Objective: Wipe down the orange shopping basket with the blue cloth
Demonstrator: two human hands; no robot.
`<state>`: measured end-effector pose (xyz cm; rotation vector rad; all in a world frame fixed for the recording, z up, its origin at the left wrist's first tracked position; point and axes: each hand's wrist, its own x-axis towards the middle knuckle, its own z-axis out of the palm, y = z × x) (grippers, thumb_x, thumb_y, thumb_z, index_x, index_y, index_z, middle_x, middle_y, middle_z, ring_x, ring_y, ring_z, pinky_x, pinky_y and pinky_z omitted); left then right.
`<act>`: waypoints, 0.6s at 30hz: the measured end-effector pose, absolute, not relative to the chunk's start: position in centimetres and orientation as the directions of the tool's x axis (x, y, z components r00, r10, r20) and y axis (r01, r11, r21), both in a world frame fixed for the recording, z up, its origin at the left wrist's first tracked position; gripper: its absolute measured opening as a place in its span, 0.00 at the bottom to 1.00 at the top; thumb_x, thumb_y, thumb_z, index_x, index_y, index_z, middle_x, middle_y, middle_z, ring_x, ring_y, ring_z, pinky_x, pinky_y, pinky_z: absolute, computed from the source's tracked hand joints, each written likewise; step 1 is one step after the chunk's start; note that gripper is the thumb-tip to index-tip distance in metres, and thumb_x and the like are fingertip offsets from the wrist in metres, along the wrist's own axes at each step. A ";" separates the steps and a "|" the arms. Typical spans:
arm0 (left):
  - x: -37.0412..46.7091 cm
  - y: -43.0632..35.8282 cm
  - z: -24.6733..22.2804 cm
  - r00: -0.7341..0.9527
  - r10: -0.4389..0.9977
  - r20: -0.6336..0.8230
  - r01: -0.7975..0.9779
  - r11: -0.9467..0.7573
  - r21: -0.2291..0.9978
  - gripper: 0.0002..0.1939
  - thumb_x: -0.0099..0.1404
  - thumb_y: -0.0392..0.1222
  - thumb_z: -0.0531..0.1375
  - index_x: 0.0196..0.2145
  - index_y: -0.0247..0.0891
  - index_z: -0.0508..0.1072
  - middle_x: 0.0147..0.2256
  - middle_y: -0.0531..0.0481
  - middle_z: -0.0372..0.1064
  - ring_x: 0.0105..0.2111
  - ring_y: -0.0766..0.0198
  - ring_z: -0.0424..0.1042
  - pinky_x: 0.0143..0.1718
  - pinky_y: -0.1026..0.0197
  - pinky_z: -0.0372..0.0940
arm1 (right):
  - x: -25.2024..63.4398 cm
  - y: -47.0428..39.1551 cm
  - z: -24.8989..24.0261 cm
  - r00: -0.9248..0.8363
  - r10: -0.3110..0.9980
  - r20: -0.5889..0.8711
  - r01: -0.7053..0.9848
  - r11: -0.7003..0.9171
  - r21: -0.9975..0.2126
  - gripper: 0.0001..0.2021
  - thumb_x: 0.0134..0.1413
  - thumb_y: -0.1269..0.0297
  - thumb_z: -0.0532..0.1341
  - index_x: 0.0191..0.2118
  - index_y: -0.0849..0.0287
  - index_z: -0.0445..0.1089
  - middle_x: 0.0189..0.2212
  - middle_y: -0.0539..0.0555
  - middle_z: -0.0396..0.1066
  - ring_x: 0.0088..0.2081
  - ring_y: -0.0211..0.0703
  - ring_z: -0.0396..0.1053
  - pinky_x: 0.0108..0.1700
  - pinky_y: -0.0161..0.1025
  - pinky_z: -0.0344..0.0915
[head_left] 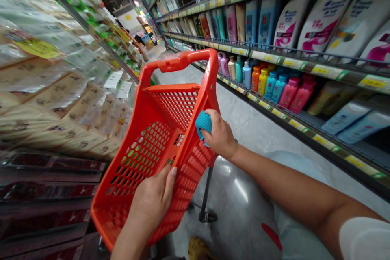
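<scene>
A red plastic shopping cart (pixel 138 101) stands tilted in view in front of me, its basket bare inside where I can see. My right hand (pixel 219 135) is closed around a bunched blue cloth (pixel 203 124), which presses against the cart's near side rim. Lower down, my left hand (pixel 155 193) grips the same rim, thumb on top and the other fingers hidden behind the edge. The cart's handle (pixel 179 63) rises at the far end, with no hand on it.
On the right, a shelf unit (pixel 271 59) holds rows of shampoo and wash bottles. At left are stacked packaged goods (pixel 61 101) and dark boxes (pixel 45 195). A cart wheel (pixel 208 215) rests on the grey tiled floor (pixel 234 109). The aisle runs away ahead.
</scene>
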<state>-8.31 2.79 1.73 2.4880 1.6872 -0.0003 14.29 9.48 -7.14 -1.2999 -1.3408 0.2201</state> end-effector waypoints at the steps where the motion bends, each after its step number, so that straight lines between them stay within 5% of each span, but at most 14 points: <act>1: -8.3 2.8 1.7 0.374 0.924 -0.075 0.925 -0.365 0.108 0.24 0.75 0.54 0.40 0.31 0.42 0.67 0.25 0.49 0.71 0.26 0.57 0.74 0.30 0.57 0.51 | 14.2 9.5 -7.3 0.353 0.760 0.546 0.514 0.331 -0.792 0.21 0.54 0.67 0.57 0.55 0.57 0.59 0.49 0.61 0.72 0.48 0.56 0.73 0.51 0.51 0.70; 8: -8.6 2.6 1.8 0.367 0.927 -0.078 0.927 -0.358 0.110 0.24 0.74 0.55 0.40 0.31 0.42 0.68 0.25 0.50 0.71 0.27 0.57 0.74 0.30 0.57 0.52 | 14.2 9.2 -6.5 0.387 0.743 0.547 0.429 0.380 -0.820 0.21 0.53 0.66 0.59 0.54 0.55 0.60 0.44 0.57 0.73 0.42 0.51 0.74 0.48 0.48 0.72; 12: -8.7 2.5 1.8 0.367 0.925 -0.095 0.924 -0.350 0.156 0.24 0.74 0.55 0.41 0.31 0.42 0.68 0.25 0.50 0.71 0.27 0.58 0.74 0.31 0.58 0.53 | 16.1 10.3 -4.5 0.494 0.549 0.674 0.454 0.499 -0.738 0.21 0.55 0.66 0.58 0.56 0.54 0.60 0.49 0.57 0.70 0.50 0.50 0.71 0.55 0.49 0.69; 15: -8.7 2.4 1.8 0.367 0.925 -0.099 0.924 -0.350 0.155 0.24 0.74 0.55 0.40 0.31 0.42 0.68 0.25 0.50 0.72 0.27 0.58 0.74 0.31 0.58 0.53 | 17.0 11.7 -4.7 0.450 0.541 0.710 0.465 0.537 -0.704 0.22 0.55 0.67 0.59 0.57 0.52 0.62 0.52 0.57 0.67 0.55 0.50 0.67 0.60 0.49 0.65; 18: -8.7 2.4 1.9 0.351 0.931 -0.098 0.932 -0.337 0.132 0.25 0.74 0.55 0.40 0.31 0.42 0.68 0.25 0.49 0.71 0.26 0.58 0.74 0.30 0.58 0.52 | 16.9 12.9 -7.7 0.597 0.654 0.465 0.267 0.384 -0.884 0.18 0.55 0.64 0.59 0.53 0.54 0.65 0.48 0.57 0.70 0.52 0.50 0.70 0.57 0.48 0.67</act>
